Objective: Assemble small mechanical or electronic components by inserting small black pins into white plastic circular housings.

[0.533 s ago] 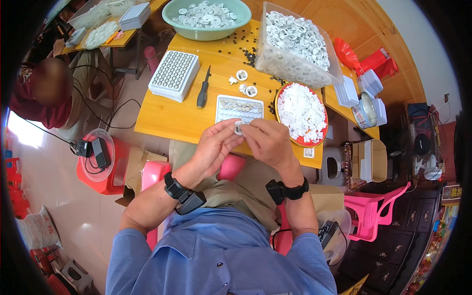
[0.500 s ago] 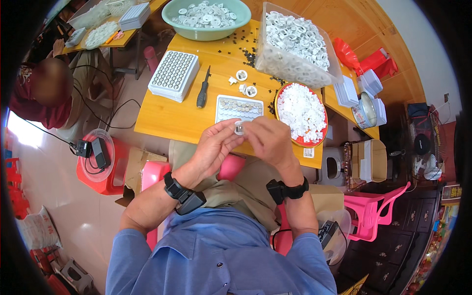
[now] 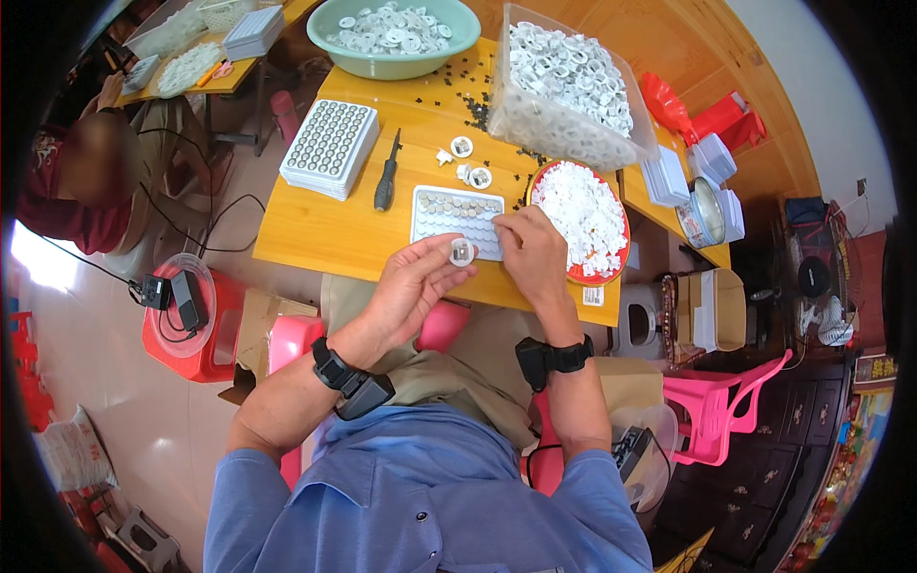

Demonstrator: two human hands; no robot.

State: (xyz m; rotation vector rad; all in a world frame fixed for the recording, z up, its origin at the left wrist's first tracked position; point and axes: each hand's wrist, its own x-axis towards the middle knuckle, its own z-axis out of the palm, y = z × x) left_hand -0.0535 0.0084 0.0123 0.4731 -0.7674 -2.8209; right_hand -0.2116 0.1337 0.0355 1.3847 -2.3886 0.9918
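My left hand [image 3: 417, 282] pinches a round white plastic part [image 3: 461, 252] with a small dark opening in its middle, held just off the table's near edge. My right hand [image 3: 531, 250] reaches to the right side of a white tray [image 3: 420, 234] with round wells. Its thumb and fingers are pressed together there; whatever may be between them is hidden. Silver button cells [image 3: 449, 206] sit in the tray's far rows. Beyond the tray lie a few loose white parts [image 3: 480, 179]. A red-rimmed bowl of small white pieces [image 3: 580, 220] stands beside my right hand.
A black-handled screwdriver [image 3: 385, 181] lies beside stacked cell trays [image 3: 330, 148]. Farther back stand a green basin [image 3: 394, 61] and a clear bin [image 3: 568, 138], both full of white parts. Small black pieces [image 3: 478, 110] are scattered between them. Another person [image 3: 91, 181] sits at the left.
My right hand has left the round part and moved right and away from me to the tray's side. The left hand keeps hold of the part. The view has shifted slightly.
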